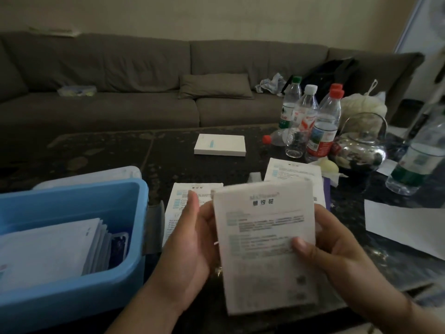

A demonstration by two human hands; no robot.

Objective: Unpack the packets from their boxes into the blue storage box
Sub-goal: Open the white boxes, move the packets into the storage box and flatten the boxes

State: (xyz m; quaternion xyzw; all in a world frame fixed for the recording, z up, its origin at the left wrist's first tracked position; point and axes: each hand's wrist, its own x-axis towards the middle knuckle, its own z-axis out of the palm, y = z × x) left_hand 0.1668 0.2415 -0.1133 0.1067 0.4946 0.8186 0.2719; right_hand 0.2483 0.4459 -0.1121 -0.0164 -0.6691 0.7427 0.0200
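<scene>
Both hands raised over counter (pixel 168 150), palms facing in. Left hand (pixel 190 249) and right hand (pixel 337 256) fingers grip one packet (pixel 265 237) upright, just right of blue storage box (pixel 134 203). One white box (pixel 220 144) beyond.

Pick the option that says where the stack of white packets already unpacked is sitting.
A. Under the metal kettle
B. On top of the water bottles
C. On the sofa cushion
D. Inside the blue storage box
D: a stack of white packets lies inside the blue storage box at the left, beside the hands' held packet.
</scene>
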